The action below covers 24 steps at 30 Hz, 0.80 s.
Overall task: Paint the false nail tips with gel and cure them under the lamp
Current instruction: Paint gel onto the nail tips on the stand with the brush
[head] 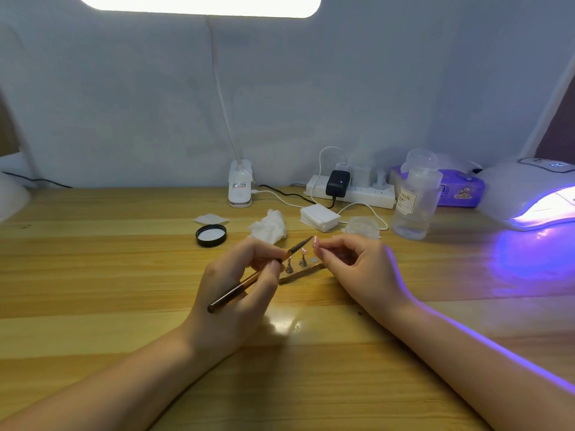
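My left hand grips a brown gel brush, bristles pointing up and right toward a pink false nail tip. My right hand pinches that tip between thumb and fingers, just right of the bristles. Between the hands lies a narrow wooden holder strip with two small metal stands; one carries a pink tip. The white curing lamp at the far right glows violet. A small clear gel jar stands behind my right hand, its black lid lying to the left.
On the wooden table lie a crumpled tissue, a stack of white wipes, a clear pump bottle, a purple tissue pack, a power strip with cables, and a desk lamp clip.
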Tool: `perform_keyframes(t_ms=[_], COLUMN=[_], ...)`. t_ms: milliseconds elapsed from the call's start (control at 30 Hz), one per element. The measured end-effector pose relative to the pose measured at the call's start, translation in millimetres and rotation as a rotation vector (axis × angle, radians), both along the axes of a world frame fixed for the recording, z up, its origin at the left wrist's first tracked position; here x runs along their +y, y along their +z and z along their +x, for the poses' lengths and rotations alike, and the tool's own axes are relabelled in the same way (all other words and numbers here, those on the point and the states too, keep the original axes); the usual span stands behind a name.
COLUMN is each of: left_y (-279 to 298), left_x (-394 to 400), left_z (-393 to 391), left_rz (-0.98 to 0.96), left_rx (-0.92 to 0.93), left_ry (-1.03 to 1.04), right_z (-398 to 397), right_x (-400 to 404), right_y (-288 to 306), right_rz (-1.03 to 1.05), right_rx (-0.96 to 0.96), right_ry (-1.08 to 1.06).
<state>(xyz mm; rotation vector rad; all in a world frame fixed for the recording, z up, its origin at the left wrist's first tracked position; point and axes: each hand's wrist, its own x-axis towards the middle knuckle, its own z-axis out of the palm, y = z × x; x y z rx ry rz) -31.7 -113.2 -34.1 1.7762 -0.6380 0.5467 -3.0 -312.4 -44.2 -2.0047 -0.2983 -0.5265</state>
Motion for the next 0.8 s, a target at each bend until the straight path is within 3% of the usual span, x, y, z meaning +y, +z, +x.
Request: perform_keyframes(t_ms=[200,800], left_y=[-1.7,-1.5], left_x=[-1.7,0.1], left_z=[2.5,0.5], left_rz=[0.078,0.070], left_rx=[-0.012,-0.014], left_ry=[-0.034,-0.016], right_z=[-1.0,0.4], right_x=[-0.8,-1.2], right_y=[1.3,0.3], right_rz=[-0.008,-0.035], right_rx=[0.004,0.013], right_ry=[-0.006,-0.039])
